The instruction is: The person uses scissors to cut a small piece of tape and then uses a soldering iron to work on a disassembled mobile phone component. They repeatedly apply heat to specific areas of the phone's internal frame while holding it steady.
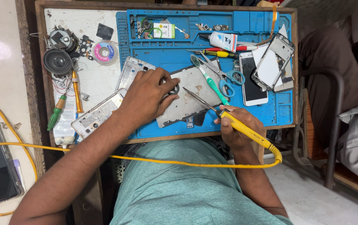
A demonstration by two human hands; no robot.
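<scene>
On blue mat (270, 114), grey panel (187, 98) under left hand (145, 98), soldering iron (233, 121) in right hand (235, 129)

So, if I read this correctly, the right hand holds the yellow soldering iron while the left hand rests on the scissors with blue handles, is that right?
Not quite. The head view shows the left hand resting on the grey metal plate on the blue mat, not on the scissors, which lie untouched beyond it. The rest holds: the right hand holds the yellow soldering iron.

Soldering iron (245, 128): glossy yellow plastic handle, bare metal shaft. Phone back panel (191, 98): dull grey metal, scuffed. Work mat (179, 54): matt blue, rubbery look. Table edge (39, 62): worn rough wood. Toothbrush (209, 81): smooth green plastic.
</scene>
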